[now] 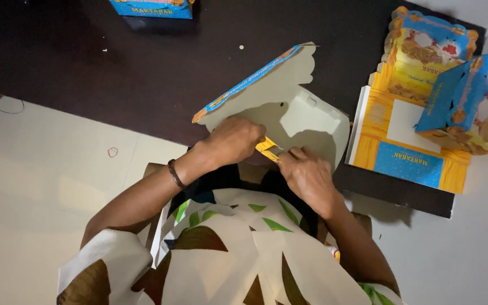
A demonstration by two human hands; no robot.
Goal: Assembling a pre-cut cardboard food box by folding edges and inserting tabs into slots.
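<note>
Both hands pinch a yellow flap (pixel 268 149) of the unfolded carton (pixel 289 113) on the dark mat (pixel 142 73), left hand (pixel 234 140) and right hand (pixel 307 172) closed on it, beside a flat stack (pixel 402 135) bearing a folded box (pixel 470 104).

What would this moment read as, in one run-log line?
left hand: gripping flat carton blank | right hand: pinching its yellow flap | surface: dark table | right: stack of flat blanks, folded box on top

Stack of flat cartons (pixel 402 141), assembled box (pixel 470 107)
</note>
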